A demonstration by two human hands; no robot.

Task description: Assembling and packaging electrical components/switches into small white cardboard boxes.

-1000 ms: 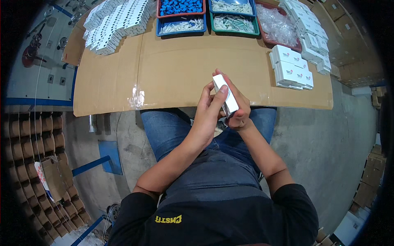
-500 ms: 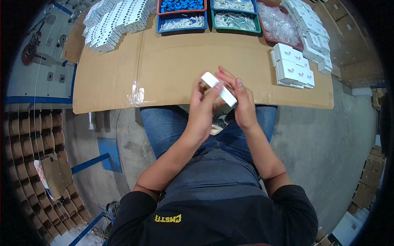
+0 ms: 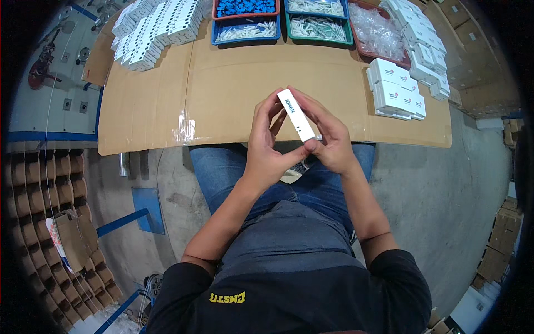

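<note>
A small white box [image 3: 301,122] with dark print on its narrow side is held over the front edge of the cardboard-covered table. My left hand [image 3: 268,146] is closed on it, fingertips at its far end and thumb at its near end. From the other side my right hand [image 3: 332,140] grips the same box, its fingers along the far end and its thumb by the near corner. The box's broad faces are mostly hidden between the hands.
Cardboard [image 3: 233,83] covers the table. Stacked white boxes stand at the far left [image 3: 161,33] and right [image 3: 396,92]. At the back are a red tray of blue pieces [image 3: 216,16], trays of white pieces [image 3: 279,37] [image 3: 289,33] and a red tray of clear plastic bags [image 3: 364,53].
The white box has been turned, so its printed narrow side now faces up and it stands steeper. My hands have shifted their hold to its two ends.
</note>
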